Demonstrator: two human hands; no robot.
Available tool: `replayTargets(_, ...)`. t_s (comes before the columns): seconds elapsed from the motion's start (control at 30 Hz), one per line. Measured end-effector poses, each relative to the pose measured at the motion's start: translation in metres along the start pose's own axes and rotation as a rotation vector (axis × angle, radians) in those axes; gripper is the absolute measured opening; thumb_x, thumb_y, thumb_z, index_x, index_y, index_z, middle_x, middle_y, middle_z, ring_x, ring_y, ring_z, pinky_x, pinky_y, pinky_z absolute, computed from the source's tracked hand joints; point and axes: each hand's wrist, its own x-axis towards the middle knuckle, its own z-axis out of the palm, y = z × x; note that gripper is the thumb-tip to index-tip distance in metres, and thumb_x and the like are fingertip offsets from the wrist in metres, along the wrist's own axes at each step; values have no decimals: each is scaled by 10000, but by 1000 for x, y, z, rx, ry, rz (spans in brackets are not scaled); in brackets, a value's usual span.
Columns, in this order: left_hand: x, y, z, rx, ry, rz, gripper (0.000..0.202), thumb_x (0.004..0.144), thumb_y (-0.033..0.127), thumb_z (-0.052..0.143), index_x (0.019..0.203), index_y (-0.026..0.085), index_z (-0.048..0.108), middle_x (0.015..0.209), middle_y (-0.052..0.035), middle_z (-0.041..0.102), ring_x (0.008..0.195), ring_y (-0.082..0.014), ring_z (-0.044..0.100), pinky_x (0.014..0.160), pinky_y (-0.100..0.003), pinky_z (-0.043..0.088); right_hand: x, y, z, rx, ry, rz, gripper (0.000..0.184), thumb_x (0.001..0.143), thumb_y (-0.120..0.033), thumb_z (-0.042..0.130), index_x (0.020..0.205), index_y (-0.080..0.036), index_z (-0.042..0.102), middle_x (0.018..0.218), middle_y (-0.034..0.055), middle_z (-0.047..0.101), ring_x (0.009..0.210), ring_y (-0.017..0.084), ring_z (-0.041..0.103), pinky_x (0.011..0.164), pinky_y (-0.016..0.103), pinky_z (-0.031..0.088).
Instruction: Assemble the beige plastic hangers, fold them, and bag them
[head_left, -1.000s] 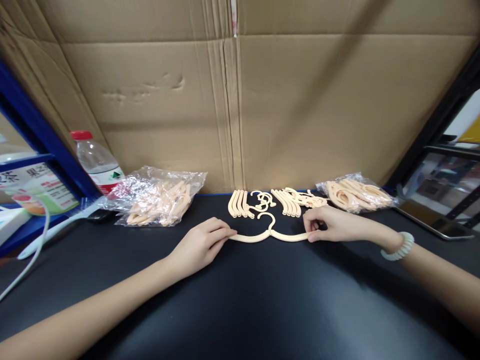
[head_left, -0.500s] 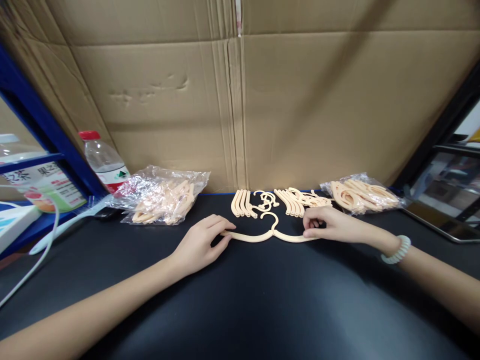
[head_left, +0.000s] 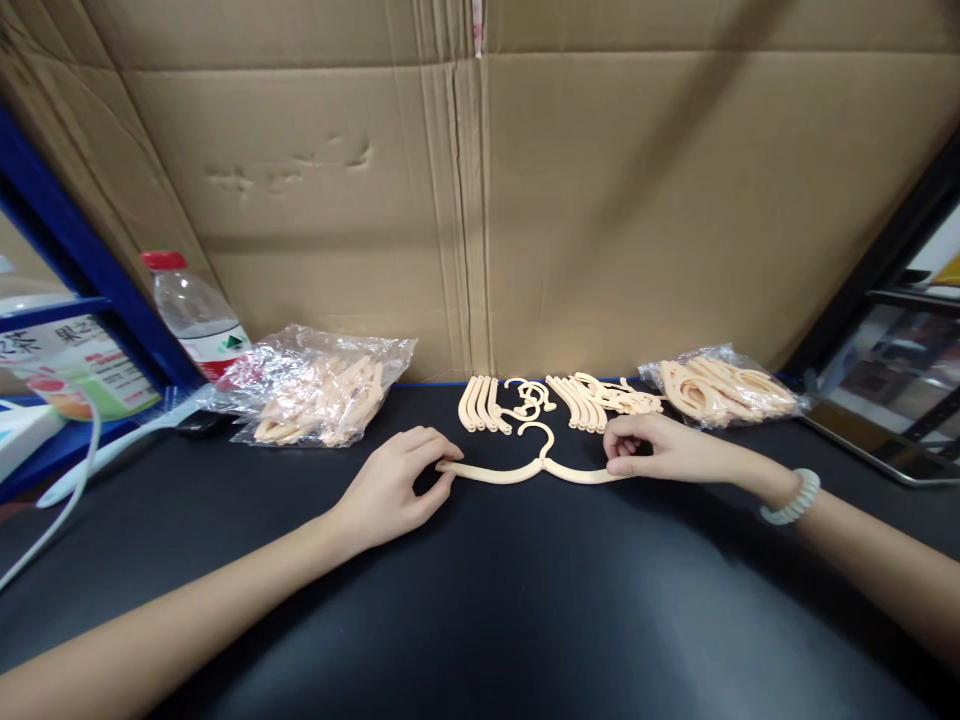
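Locate cream, curved, two-winged plastic hanger on smooth black tabletop, lying apparently flat between bare left hand and bare right hand.

Hazards, left to right:
- Left hand: thumb and fingertips at outer end of left wing, touching; cannot tell whether gripping or merely resting. Allow for slipping off; probable cause: small contact close to the tip.
- Left wing: avoid pushing backward. Possible result: disturbance of neat row of peach, curved plastic bars beyond.
- Slim, cream, rounded hook: guard against snagging on loose, peach, curved plastic hooks just behind.
- Narrow centre joint: treat as probable weak point. Possible folding or parting under uneven pressure from both ends.
- Right hand: fingers curled, thumb near forefinger, at outer end of right wing; cannot tell whether clamped on hanger or only laid against. Allow for knuckles knocking second row of peach, curved plastic bars just beside.

Orientation: read long axis from left hand to right hand, crosswise, roughly parallel to tall brown cardboard wall. Note wings bowed toward wearer, hook pointing away toward cardboard, with mouth open to the left.
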Motion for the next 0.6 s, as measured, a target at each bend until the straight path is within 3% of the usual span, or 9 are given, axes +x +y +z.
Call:
replayTargets(0.13, 1, -2, 1, 18, -2, 0, 151, 866, 145, 495, 910, 181, 635, 884, -50, 647, 805, -192, 593, 749, -336, 479, -1, 1, -6, 13, -52, -7, 279, 808, -451, 681, 819, -178, 619, 802, 34, 594, 760, 185, 538, 682, 306, 419)
replayTargets(0.6, 2, -6, 4, 96, 13, -44, 170, 905, 165, 478, 927, 189, 645, 905, -48, 668, 833, -200, 612, 740, -340, 466, 3, 5, 3, -72, 108, -30, 291, 887, -446, 580, 794, -171, 599, 705, 14, 544, 630, 145, 460, 573, 267, 371)
